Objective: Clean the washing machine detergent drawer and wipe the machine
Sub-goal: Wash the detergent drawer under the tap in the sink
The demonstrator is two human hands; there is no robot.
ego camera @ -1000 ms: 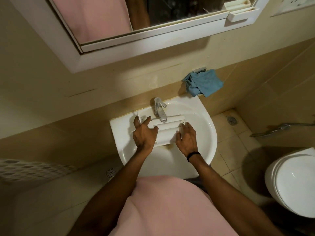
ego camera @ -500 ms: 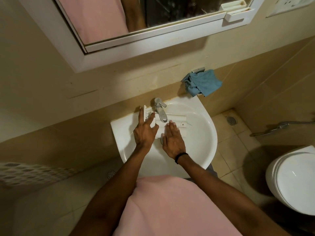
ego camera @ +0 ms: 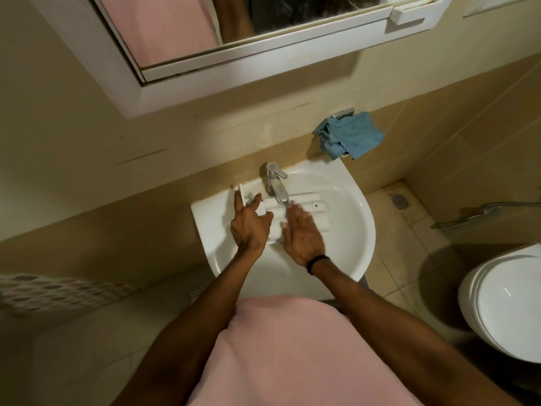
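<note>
Inside the sink rim (ego camera: 371, 230), left hand (ego camera: 250, 227) and right hand (ego camera: 303, 235) press the drawer (ego camera: 319, 217) flat-fingered; no grip.

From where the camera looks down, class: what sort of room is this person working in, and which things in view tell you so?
Most likely a small bathroom: a white washbasin with a chrome tap, a toilet to the right, and a mirror on the wall above the basin.
</note>
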